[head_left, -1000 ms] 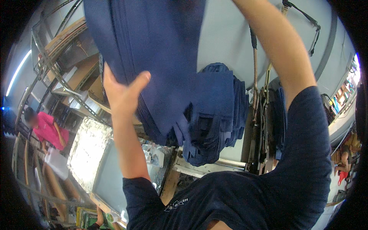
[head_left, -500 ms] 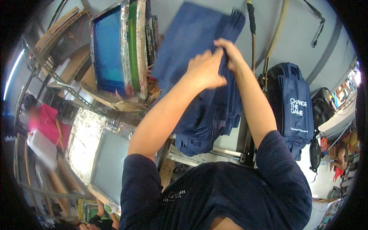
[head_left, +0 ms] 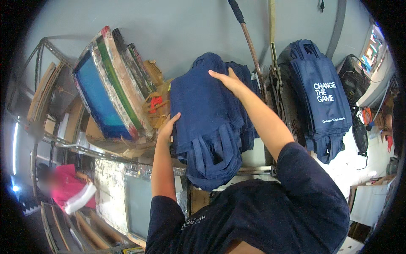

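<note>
A thick stack of navy fabric tote bags [head_left: 198, 101] lies in front of me, its looped handles hanging toward me at the near end. My left hand [head_left: 168, 126] grips the stack's left edge, with the thumb on top and the other fingers hidden. At the upper right edge is my right hand [head_left: 228, 81], its thumb laid across the top bag and its fingers curled over the side. More navy bags [head_left: 249, 101] show just beyond that edge. Another pile of navy bags with white print [head_left: 323, 93] sits apart on the right.
Several paint-stained screen-printing frames [head_left: 110, 80] lean on the left beside brown paper scraps [head_left: 158, 99]. A metal bar mechanism [head_left: 277, 91] stands between the two bag piles. A person in a pink top [head_left: 69, 186] is at the far left. A black bag [head_left: 359, 146] lies far right.
The stack of bags has come down from its raised, tilted position and lies flatter. My hands, close together before, have spread to its two sides. My view has shifted.
</note>
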`<state>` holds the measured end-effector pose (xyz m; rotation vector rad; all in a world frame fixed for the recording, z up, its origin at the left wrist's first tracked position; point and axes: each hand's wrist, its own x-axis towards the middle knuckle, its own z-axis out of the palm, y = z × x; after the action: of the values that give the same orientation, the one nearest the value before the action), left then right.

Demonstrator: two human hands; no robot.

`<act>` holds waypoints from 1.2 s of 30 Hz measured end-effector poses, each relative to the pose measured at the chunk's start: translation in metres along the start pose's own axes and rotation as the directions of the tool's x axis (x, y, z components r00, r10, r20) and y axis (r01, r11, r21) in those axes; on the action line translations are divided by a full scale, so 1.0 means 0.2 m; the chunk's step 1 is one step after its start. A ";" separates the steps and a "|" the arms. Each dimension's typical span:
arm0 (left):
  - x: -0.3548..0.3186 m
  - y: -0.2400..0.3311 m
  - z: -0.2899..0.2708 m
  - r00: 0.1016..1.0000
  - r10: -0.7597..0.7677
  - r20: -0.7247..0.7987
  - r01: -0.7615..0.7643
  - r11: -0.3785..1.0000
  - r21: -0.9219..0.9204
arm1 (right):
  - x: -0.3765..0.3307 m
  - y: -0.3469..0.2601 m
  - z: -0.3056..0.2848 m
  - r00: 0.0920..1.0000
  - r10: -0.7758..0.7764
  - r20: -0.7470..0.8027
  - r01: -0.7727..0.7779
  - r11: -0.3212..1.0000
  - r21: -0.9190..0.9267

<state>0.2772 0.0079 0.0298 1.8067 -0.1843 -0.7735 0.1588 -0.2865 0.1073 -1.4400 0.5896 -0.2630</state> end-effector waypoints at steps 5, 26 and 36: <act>0.05 -0.10 -0.12 0.993 -0.116 -0.026 0.110 0.979 -0.172 | -0.10 0.20 -0.03 0.991 0.130 0.028 -0.130 0.992 -0.009; -0.04 -0.07 -0.08 0.968 -0.145 -0.206 0.105 0.976 -0.193 | -0.31 0.22 0.26 0.997 0.027 -0.076 -0.048 0.955 -0.291; 0.03 -0.13 -0.17 0.958 -0.189 -0.217 0.161 0.977 -0.140 | -0.27 0.26 0.22 0.981 0.173 -0.084 -0.189 0.943 -0.274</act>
<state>0.2954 0.0411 0.0095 1.7956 0.1738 -0.6771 0.1286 -0.2147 0.0702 -1.6429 0.8290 -0.0770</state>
